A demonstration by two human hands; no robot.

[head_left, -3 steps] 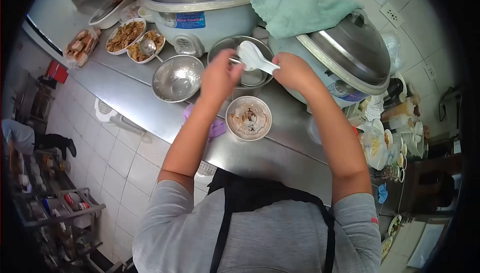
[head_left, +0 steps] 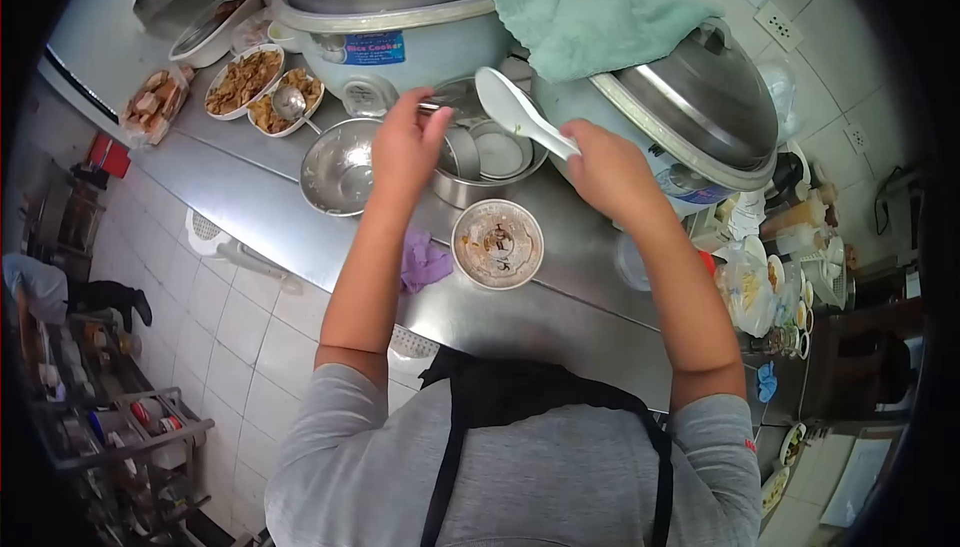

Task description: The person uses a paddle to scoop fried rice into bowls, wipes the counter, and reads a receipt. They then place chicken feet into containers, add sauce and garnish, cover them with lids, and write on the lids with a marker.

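My right hand (head_left: 608, 169) is closed around the handle of a white rice paddle (head_left: 512, 107), its broad end raised over a steel pot (head_left: 480, 192). A small green bit sticks to the paddle. Across from it, my left hand (head_left: 403, 152) is at the pot's left side, fingers curled by a shiny metal piece (head_left: 428, 106); what that belongs to is partly hidden. Inside the pot are a metal cup (head_left: 461, 153) and a round whitish container (head_left: 502, 150). Nearer me, a round metal tin (head_left: 497, 245) with brown residue stands on the counter.
A steel bowl (head_left: 338, 169) is beside my left forearm. Two big rice cookers (head_left: 425, 59) stand behind, one under a green towel (head_left: 590, 12). Food dishes (head_left: 243, 82) line the back left. A purple cloth (head_left: 427, 261) lies near the counter edge.
The paddle has swung away from my left hand, with my right hand moving right and towards me. My left hand has shifted left, uncovering the cup in the pot.
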